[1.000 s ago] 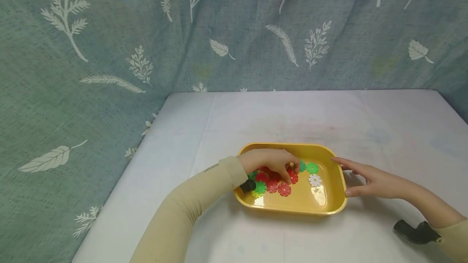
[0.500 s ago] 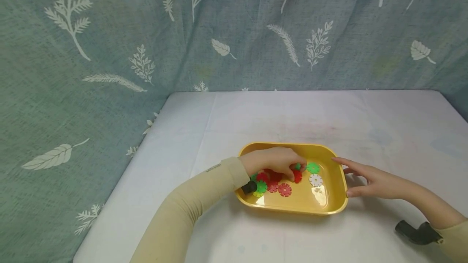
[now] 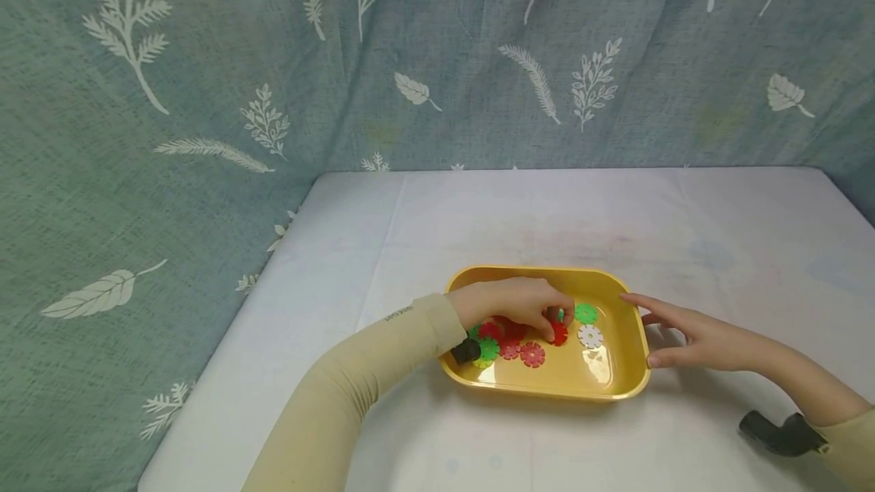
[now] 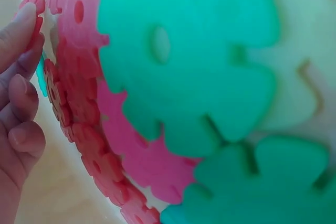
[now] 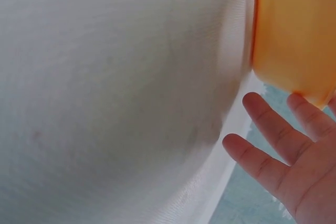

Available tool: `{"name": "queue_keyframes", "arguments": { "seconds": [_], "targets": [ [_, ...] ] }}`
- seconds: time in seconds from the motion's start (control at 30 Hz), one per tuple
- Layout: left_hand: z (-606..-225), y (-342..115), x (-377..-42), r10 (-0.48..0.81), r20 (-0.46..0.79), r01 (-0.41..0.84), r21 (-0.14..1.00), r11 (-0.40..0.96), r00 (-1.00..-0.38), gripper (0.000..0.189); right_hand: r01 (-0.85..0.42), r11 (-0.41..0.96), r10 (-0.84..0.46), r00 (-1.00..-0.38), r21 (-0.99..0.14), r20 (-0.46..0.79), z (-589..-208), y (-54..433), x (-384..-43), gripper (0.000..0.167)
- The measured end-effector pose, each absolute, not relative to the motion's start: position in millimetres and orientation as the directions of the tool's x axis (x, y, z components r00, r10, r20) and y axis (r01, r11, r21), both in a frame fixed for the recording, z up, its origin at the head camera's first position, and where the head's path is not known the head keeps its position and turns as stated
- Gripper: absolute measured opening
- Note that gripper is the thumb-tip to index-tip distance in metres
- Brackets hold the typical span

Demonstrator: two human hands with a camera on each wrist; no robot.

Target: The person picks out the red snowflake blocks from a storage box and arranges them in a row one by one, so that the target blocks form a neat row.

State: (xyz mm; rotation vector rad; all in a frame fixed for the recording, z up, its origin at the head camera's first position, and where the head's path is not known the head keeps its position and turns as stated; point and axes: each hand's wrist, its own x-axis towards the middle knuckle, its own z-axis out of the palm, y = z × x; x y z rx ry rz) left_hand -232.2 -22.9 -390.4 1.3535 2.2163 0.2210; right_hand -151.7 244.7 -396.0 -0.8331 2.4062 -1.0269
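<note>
My left hand [image 3: 526, 301] reaches into a yellow tray [image 3: 519, 386]. Between thumb and finger it pinches a red notched disc [image 4: 37, 6], while its other fingers curl loosely. Beneath the wrist lie more notched plastic discs: red [image 3: 532, 354], green [image 3: 488, 348] and yellow ones, partly overlapping. A green disc [image 3: 585, 313] and a white disc [image 3: 591, 336] sit apart toward the tray's right end. My right hand [image 3: 704, 336] rests its spread fingertips against the tray's right side. In the right wrist view, the fingers [image 5: 273, 129] of that hand are extended beside the orange-looking tray wall [image 5: 299, 30].
A white cloth [image 3: 410, 219] covers the table under the tray. Patterned blue-green fabric [image 3: 465, 59] hangs behind the table and along its left. A black camera piece [image 3: 782, 433] is strapped at the right wrist, another [image 3: 466, 351] at the left wrist.
My left hand has shifted slightly right inside the tray, and a red disc has moved along with its fingers. The right hand and the tray have stayed in place.
</note>
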Motion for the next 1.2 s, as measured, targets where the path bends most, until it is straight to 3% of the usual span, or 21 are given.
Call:
{"name": "queue_keyframes", "arguments": {
  "seconds": [0.37,0.53,0.87,1.2],
  "targets": [
    [-384.5,-22.1,-231.7,0.883,-0.301,0.801,0.386,0.458,-0.36,0.023,-0.384,0.558,-0.668,-0.734,-0.736,-0.124,-395.1,245.2,-152.0,0.078],
    [-379.4,-22.4,-232.2,0.87,-0.293,0.774,0.404,0.488,-0.395,0.021,-0.401,0.559,-0.672,-0.732,-0.726,-0.114,-395.3,245.8,-152.4,0.079],
    [-368.3,-23.3,-236.3,0.857,-0.249,0.652,0.563,0.507,-0.452,0.021,-0.42,0.576,-0.662,-0.743,-0.701,-0.098,-396.4,245.2,-150.7,0.08],
    [-354.4,-25.5,-238.9,0.8,-0.168,0.551,0.642,0.532,-0.576,0.021,-0.416,0.579,-0.665,-0.739,-0.701,-0.111,-397.1,245.6,-152.0,0.079]
  ]
}}
